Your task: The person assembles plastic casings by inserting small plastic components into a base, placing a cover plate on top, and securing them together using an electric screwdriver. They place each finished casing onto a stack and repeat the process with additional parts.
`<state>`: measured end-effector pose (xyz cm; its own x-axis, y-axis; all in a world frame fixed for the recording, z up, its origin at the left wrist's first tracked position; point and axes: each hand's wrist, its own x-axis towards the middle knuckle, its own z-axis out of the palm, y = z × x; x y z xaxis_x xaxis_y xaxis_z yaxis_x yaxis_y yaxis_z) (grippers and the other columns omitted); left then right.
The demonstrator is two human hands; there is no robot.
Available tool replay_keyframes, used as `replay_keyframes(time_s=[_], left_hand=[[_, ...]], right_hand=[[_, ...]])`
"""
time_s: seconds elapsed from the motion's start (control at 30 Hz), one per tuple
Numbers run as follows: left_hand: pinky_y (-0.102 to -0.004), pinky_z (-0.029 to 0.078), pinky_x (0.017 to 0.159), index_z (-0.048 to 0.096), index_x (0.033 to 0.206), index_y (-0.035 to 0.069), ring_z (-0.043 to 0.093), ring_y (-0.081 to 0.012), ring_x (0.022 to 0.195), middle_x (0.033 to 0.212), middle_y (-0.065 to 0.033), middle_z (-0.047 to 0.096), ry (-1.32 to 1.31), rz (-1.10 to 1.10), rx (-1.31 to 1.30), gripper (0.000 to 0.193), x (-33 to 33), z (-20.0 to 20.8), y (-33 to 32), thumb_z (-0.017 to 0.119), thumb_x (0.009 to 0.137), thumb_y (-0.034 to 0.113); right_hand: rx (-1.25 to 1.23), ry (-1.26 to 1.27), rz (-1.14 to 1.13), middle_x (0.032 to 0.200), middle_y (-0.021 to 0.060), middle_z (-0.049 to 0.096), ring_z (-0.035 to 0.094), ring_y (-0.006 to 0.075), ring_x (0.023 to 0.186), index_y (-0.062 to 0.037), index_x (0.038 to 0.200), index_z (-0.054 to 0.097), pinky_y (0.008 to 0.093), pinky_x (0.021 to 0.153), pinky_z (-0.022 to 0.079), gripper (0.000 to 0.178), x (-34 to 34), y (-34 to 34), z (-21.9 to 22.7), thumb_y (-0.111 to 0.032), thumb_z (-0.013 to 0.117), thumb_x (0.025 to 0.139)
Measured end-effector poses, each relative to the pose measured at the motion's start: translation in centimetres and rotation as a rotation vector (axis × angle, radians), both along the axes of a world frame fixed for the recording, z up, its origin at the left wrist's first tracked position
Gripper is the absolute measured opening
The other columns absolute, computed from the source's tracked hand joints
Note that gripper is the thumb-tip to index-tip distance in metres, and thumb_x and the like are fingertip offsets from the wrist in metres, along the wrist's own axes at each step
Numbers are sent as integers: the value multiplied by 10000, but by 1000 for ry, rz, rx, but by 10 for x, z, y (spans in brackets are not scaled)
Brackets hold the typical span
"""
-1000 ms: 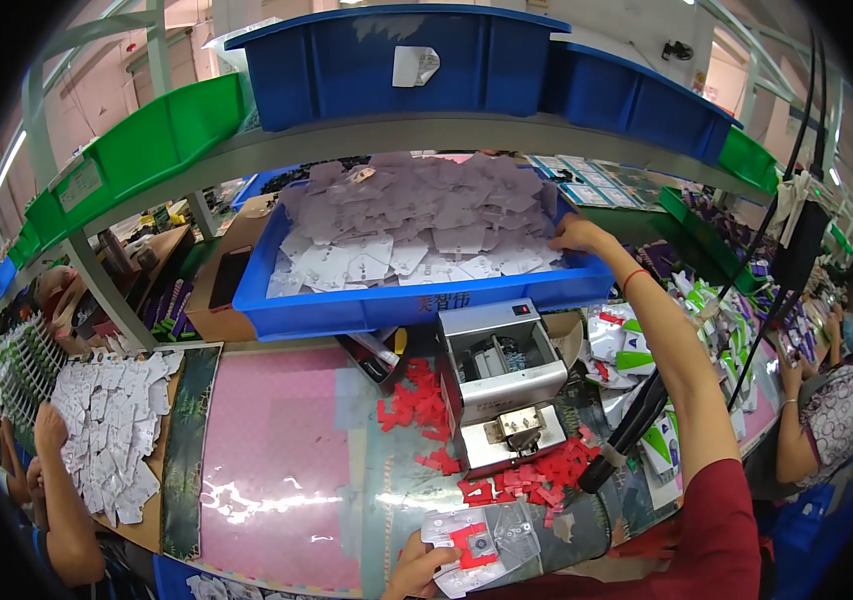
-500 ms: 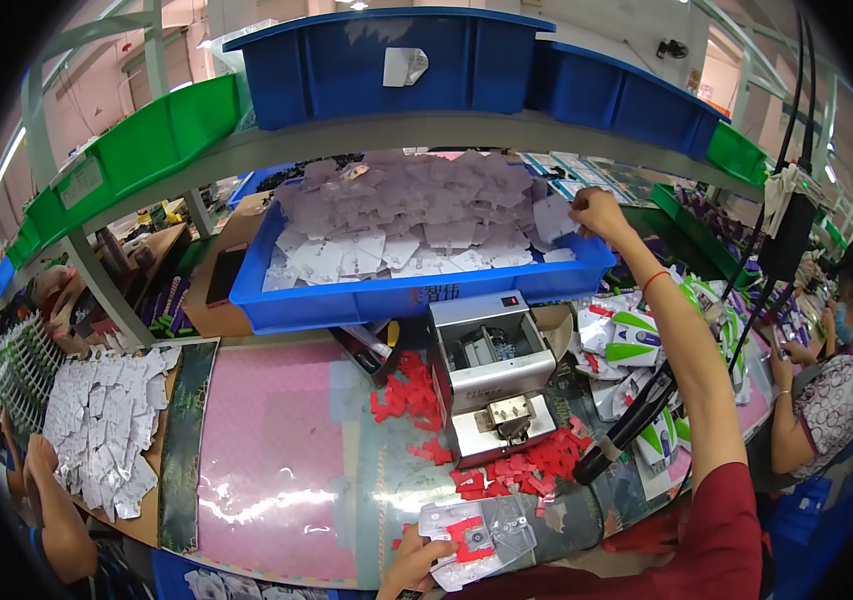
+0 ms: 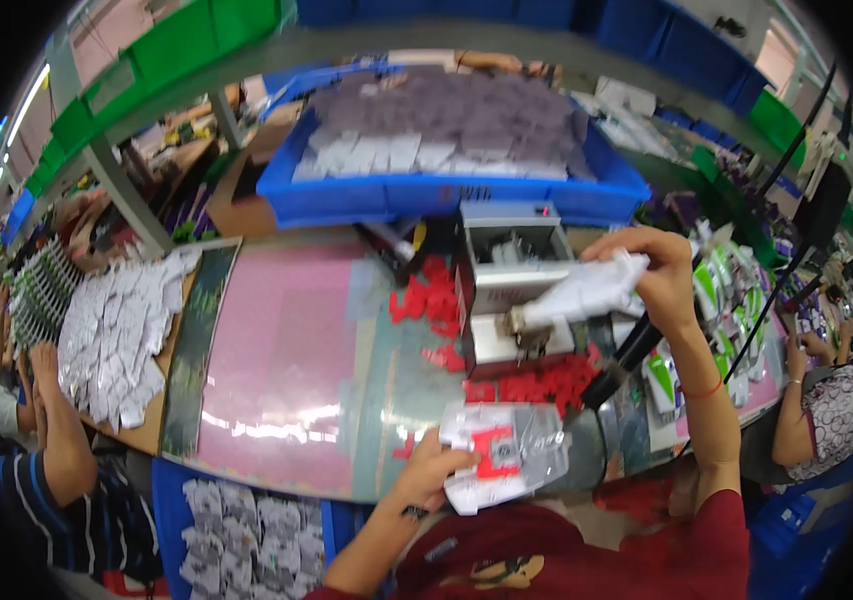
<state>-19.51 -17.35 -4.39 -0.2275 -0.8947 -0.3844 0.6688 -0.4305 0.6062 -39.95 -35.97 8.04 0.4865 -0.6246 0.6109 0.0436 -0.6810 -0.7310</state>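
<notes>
My left hand (image 3: 425, 475) grips the edge of a clear plastic blister pack (image 3: 547, 437) low in the middle, with a white backing and a red piece (image 3: 496, 453) in it. Over the small metal bench machine (image 3: 520, 273), my right hand (image 3: 659, 268) pinches a white card (image 3: 587, 290), blurred by motion and partly covering the machine's front. A large blue bin (image 3: 372, 203) behind the machine holds a heap of similar white cards (image 3: 387, 155). Loose red pieces (image 3: 537, 387) lie around the machine's base, between it and the blister pack.
White-and-green packs (image 3: 722, 290) pile up at the right, beside a black tube (image 3: 632, 355). White sheets (image 3: 122, 330) cover a board on the left. A blue crate (image 3: 172, 530) of packs stands below the table edge. Co-workers sit left and right; a shelf with bins crosses above.
My right hand has come from the bin's right side toward me with a white card, now over the machine. The view has tilted down; my left hand still holds the blister pack.
</notes>
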Motion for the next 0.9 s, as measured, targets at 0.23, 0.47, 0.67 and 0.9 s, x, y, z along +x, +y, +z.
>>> replay_keyframes(time_s=[0.23,0.47,0.67,0.9], left_hand=[[-289,463,729,474,1073,-45,568,-151,835,945,-95,574,19,-11,-43,417,-13,13,-4,496,657,-32],[-274,461,704,472,1062,-35,564,-128,801,915,-73,570,-31,-63,-1,398,-21,10,6,503,665,-23],[-273,463,702,480,1055,-33,565,-123,805,924,-74,574,-39,-75,-37,385,-30,11,6,508,671,-15],[-288,460,724,483,1062,-34,569,-137,820,930,-76,578,-189,-56,-52,387,-31,17,3,517,677,-8]], right_hand=[[158,-53,257,829,187,633,634,238,749,40,749,628,292,657,511,71,5,58,-65,41,607,680],[162,22,418,827,168,637,634,238,778,27,742,638,298,686,512,109,3,72,-88,72,609,647],[146,21,438,865,155,636,623,233,834,30,788,640,291,712,506,155,-9,65,-100,84,606,647],[48,189,-75,942,129,629,606,252,886,-39,900,649,296,762,476,262,-10,77,-89,82,578,679]])
